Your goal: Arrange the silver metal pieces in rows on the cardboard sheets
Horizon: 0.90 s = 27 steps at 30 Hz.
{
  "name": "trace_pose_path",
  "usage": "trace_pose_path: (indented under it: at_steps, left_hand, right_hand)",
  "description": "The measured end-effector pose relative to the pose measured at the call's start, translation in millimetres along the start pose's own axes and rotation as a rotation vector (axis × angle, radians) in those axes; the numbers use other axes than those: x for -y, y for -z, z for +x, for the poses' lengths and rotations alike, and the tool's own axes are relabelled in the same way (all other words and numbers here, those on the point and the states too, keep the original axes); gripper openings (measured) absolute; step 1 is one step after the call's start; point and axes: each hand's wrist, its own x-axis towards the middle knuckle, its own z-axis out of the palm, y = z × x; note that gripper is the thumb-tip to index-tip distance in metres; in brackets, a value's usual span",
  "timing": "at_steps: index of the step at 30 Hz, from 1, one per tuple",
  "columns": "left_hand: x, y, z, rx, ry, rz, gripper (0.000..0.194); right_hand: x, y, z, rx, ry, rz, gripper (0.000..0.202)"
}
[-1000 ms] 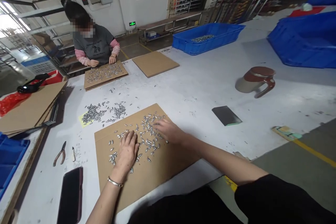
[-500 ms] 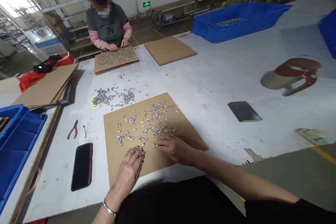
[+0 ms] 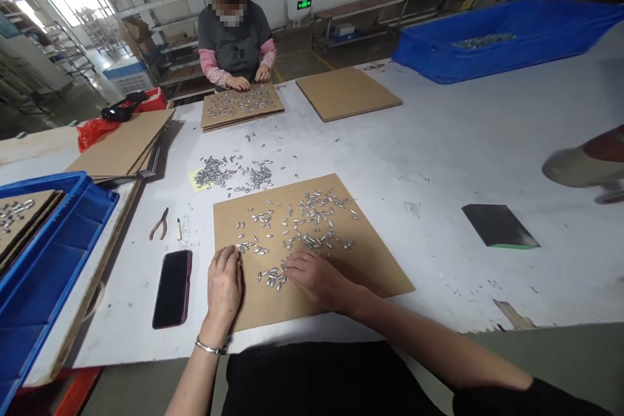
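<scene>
A square cardboard sheet lies in front of me, with many small silver, pointed oval metal pieces scattered over it. At the sheet's left edge, my left hand rests palm down with its fingers lightly bent, beside a few pieces. My right hand is low over the sheet; its fingers stretch out to the left and touch a small cluster of pieces. What lies under its palm is hidden. Beyond the sheet, loose piles of the same pieces lie partly on a yellow paper.
To the left are a phone, pliers, a small white-handled tool and a blue crate. Opposite, a co-worker handles pieces on stacked cardboard. A large blue bin and a dark block stand right.
My left hand has moved left, from among the pieces to the cardboard's edge. A cluster of pieces now shows between my hands. The view has turned left.
</scene>
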Motion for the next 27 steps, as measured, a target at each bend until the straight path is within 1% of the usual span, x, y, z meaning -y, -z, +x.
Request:
trace_pose_path:
  at_steps: [1, 3, 6, 8, 10, 13, 15, 17, 19, 22, 24, 27]
  left_hand:
    - [-2.1, -1.5, 0.5, -0.005, -0.004, 0.000, 0.032]
    - [-8.0, -5.1, 2.9, 0.020, -0.042, 0.000, 0.034]
    - [-17.2, -7.8, 6.8, 0.091, -0.120, 0.001, 0.034]
    - [-20.4, -6.4, 8.0, 0.097, -0.142, -0.012, 0.032]
    - [-20.4, -5.4, 8.8, 0.083, -0.154, -0.041, 0.032]
    - [-17.1, -10.3, 14.8, 0.108, -0.189, -0.050, 0.035]
    - [-15.6, -16.5, 23.5, 0.114, -0.200, -0.030, 0.034]
    - [-16.3, -21.2, 34.2, 0.075, -0.188, -0.034, 0.034]
    - [-19.1, -22.3, 43.3, 0.016, -0.173, -0.073, 0.033]
    - [-23.0, -19.7, 48.6, -0.026, -0.174, -0.128, 0.029]
    - [-21.6, -18.3, 47.3, -0.013, -0.183, -0.140, 0.027]
    - [-12.4, -18.6, 46.5, -0.021, -0.160, -0.138, 0.027]
  right_hand:
    - [3.7, 0.3, 1.1, -0.011, -0.006, 0.004, 0.028]
    - [12.2, -0.8, 5.8, -0.007, 0.005, -0.006, 0.030]
    - [22.4, -3.3, 11.2, 0.070, 0.079, 0.009, 0.029]
    - [22.1, -2.1, 10.3, 0.102, 0.102, 0.044, 0.025]
    - [13.8, 2.4, 7.7, 0.084, 0.066, 0.055, 0.024]
    - [-9.6, 12.2, 6.1, 0.054, -0.094, -0.009, 0.028]
    - [-27.7, 18.8, 6.5, 0.077, -0.189, -0.063, 0.031]
    - [-44.2, 25.5, 5.9, 0.097, -0.249, -0.097, 0.034]
    - [-57.2, 32.6, 2.0, 0.075, -0.309, -0.120, 0.038]
    - [-68.1, 42.8, -11.4, 0.043, -0.407, -0.183, 0.046]
    - [-71.3, 48.1, -23.1, 0.073, -0.433, -0.218, 0.048]
    - [-76.6, 55.0, -34.7, 0.114, -0.444, -0.204, 0.041]
